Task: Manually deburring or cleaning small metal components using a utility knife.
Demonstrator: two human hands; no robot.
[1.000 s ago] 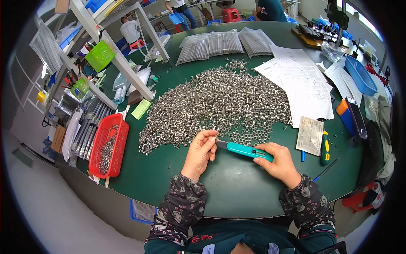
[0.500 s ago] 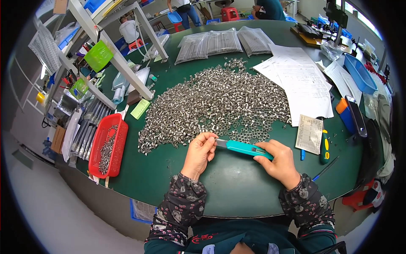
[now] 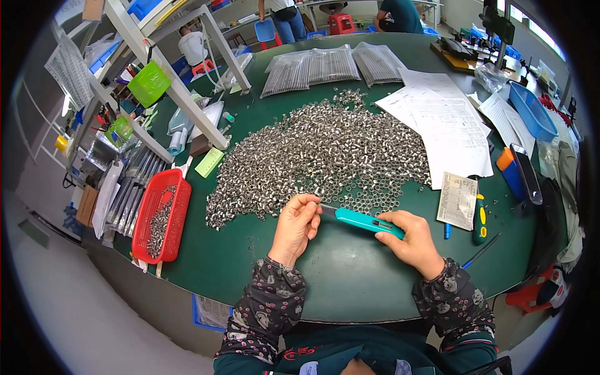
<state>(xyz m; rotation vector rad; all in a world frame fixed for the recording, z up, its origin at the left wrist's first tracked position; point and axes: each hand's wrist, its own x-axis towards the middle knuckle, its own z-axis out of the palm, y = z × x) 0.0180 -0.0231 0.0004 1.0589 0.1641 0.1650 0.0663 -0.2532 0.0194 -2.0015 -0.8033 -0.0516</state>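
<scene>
Hands meet at tabletop (image 3: pixel 350 281) centre. Right hand (image 3: pixel 409 240) closed round teal knife (image 3: pixel 362 220), gripping rear half. Left hand (image 3: pixel 299 225) pinched narrow at knife tip; I judge small ferrule between fingertips, too small to confirm. Knife long axis runs left-right, tip toward left hand, slightly uphill. Ferrule heap (image 3: pixel 325 156) lies just beyond both hands, nearest edge close to left hand. Red basket (image 3: pixel 164 215) well left, part-filled. Papers (image 3: pixel 447 128) right of heap.

Factory workshop, green worktable (image 3: pixel 350 281), heap of metal sleeves (image 3: pixel 325 150), parts racks (image 3: pixel 134 56)
</scene>
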